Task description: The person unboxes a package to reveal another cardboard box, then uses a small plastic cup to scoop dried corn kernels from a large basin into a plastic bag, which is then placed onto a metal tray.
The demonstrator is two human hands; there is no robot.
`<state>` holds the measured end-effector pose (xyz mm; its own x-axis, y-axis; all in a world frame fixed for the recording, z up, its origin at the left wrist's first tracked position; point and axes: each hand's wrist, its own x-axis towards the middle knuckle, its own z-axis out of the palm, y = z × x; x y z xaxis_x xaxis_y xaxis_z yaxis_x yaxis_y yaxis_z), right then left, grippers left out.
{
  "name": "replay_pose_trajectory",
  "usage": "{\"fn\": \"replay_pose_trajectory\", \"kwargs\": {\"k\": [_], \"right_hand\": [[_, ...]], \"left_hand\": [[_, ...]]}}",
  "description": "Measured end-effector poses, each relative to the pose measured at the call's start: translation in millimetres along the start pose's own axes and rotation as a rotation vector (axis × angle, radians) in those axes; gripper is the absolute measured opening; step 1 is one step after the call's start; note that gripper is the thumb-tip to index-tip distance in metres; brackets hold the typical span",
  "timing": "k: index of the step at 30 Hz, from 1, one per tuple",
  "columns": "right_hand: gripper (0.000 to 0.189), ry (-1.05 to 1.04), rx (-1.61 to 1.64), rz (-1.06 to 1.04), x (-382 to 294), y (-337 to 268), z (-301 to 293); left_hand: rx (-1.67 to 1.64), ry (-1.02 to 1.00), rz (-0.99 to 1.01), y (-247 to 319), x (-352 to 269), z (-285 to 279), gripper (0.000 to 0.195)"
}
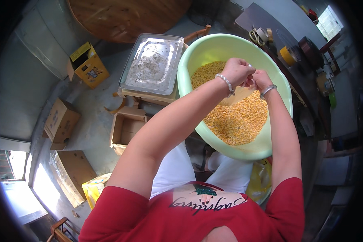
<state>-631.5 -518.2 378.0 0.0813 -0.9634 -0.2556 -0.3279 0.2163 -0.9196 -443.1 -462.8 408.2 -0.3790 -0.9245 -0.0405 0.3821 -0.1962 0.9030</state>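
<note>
A pale green plastic tub (196, 54) stands before me with yellow corn kernels (239, 124) heaped in it. Above the kernels, my left hand (237, 72) and my right hand (262, 79) meet, both pinching the top of a small clear plastic bag (240, 94). The bag hangs low over the corn, and what it holds cannot be made out. A beaded bracelet is on my left wrist and a metal bangle on my right.
A metal tray (152, 63) lies left of the tub, with an open cardboard box (128, 128) below it. More boxes (92, 69) stand on the floor at left. Tape rolls (288, 56) and a cable (256, 37) lie on a dark table (278, 30) at right.
</note>
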Motion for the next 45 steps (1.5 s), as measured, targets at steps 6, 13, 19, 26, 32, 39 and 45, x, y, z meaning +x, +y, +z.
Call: {"fn": "replay_pose_trajectory", "kwargs": {"k": [6, 13, 19, 26, 32, 39, 45], "right_hand": [[0.016, 0.048, 0.066, 0.097, 19, 9, 35], [0.019, 0.150, 0.174, -0.122, 41, -54, 51], [0.021, -0.038, 0.217, -0.404, 62, -156, 105], [0.022, -0.065, 0.158, -0.382, 97, -154, 216], [0.024, 0.008, 0.157, -0.157, 129, -91, 278], [0.021, -0.034, 0.066, -0.147, 120, -79, 281], [0.021, -0.032, -0.096, -0.456, 81, -73, 232]], "left_hand": [[0.100, 0.068, -0.088, -12, 7, -17, 0.017], [0.016, 0.140, 0.082, 50, -16, -72, 0.015], [0.012, 0.187, 0.403, 142, -44, -138, 0.010], [0.153, 0.421, 0.370, 150, -66, -224, 0.011], [0.110, 0.643, 0.175, 88, -71, -286, 0.010], [0.228, 0.783, 0.145, 47, -90, -325, 0.011], [0.643, 1.047, 0.355, 16, -116, -315, 0.034]]}}
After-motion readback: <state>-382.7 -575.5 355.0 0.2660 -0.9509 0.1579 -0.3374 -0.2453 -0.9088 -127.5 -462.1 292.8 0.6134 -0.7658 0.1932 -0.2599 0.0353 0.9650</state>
